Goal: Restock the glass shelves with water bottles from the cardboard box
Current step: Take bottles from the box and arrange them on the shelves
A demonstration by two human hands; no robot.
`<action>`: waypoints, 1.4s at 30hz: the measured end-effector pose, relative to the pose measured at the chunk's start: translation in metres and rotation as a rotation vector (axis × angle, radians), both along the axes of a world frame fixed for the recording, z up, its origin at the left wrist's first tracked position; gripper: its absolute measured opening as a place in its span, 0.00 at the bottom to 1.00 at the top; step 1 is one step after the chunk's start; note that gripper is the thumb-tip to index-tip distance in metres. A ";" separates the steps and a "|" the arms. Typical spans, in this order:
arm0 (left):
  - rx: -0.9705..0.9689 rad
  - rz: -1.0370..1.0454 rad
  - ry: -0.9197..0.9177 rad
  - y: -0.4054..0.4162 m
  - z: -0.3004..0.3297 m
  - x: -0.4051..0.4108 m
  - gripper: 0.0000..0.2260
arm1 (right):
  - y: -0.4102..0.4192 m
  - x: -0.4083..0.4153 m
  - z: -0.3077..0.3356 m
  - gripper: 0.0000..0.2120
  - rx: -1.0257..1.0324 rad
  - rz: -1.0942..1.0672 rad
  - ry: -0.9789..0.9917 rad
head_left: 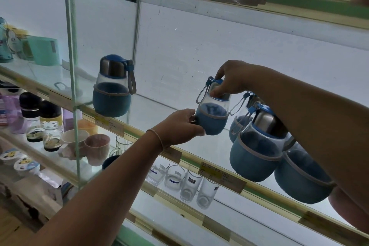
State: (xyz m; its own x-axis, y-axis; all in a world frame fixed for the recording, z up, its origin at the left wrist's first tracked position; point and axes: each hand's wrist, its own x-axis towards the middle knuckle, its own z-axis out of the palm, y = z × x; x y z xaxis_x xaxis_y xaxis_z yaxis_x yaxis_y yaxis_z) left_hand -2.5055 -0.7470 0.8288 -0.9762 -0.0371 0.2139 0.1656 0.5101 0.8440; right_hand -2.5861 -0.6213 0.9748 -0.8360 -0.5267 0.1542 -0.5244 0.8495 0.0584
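Far-left shelf: a teal box point(45, 50) and a clear blue-tinted jug point(5, 43) are seen on the same level, behind the glass divider point(71, 46).
Lower shelf, left: two dark-capped cartoon bottles point(40, 124), two mugs point(85, 148) and one glass mug point(120, 146) are counted.
Lower shelf, middle: four clear tumblers point(182, 181) are lined up in a row.
Bottle count: five blue-sleeved water bottles are visible in all.
Lone bottle point(112, 86): stood alone on the glass shelf point(151, 110), just right of the divider, well apart from both hands.
Left hand point(179, 128): wrapped around the blue sleeve at the base of the held bottle point(212, 112).
Right hand point(231, 79): closed over the cap of the held bottle from above.
Held bottle position: between the two hands, over the glass shelf; contact with the glass cannot be told.
Held bottle axis: near vertical, cap up, strap loop hung on its left side.
Right group: three bottles point(257, 150) are clustered under the right forearm, caps up, touching one another.
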 end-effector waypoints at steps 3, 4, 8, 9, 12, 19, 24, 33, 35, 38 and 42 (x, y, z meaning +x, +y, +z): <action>-0.076 0.078 0.047 0.004 0.003 0.007 0.20 | 0.000 0.002 0.001 0.26 0.061 -0.009 0.004; -0.105 0.111 0.083 0.004 0.004 0.010 0.20 | -0.002 0.004 0.002 0.28 0.103 -0.021 0.010; -0.171 0.267 0.281 -0.009 0.010 0.028 0.23 | -0.021 0.015 0.008 0.36 0.207 -0.006 0.105; -0.162 0.321 0.328 -0.015 0.013 0.036 0.22 | -0.028 0.018 0.008 0.35 0.197 0.037 0.136; -0.080 0.480 0.442 -0.039 0.019 0.058 0.19 | -0.054 0.028 0.007 0.31 0.090 0.211 0.132; -0.062 0.807 0.499 -0.084 0.021 0.099 0.19 | -0.128 0.052 -0.002 0.27 -0.177 0.520 -0.020; -0.154 0.809 0.375 -0.100 0.011 0.114 0.22 | -0.164 0.067 -0.015 0.29 -0.101 0.641 -0.009; -0.162 0.693 0.254 -0.112 -0.004 0.124 0.24 | -0.180 0.065 -0.018 0.38 0.046 0.640 0.008; -0.156 0.680 0.238 -0.113 -0.005 0.123 0.24 | -0.177 0.066 -0.015 0.40 0.098 0.623 0.012; -0.147 0.665 0.201 -0.112 -0.004 0.121 0.25 | -0.170 0.067 -0.012 0.42 0.168 0.587 0.049; -0.151 0.640 0.196 -0.109 -0.002 0.117 0.24 | -0.161 0.064 -0.009 0.40 0.142 0.565 0.058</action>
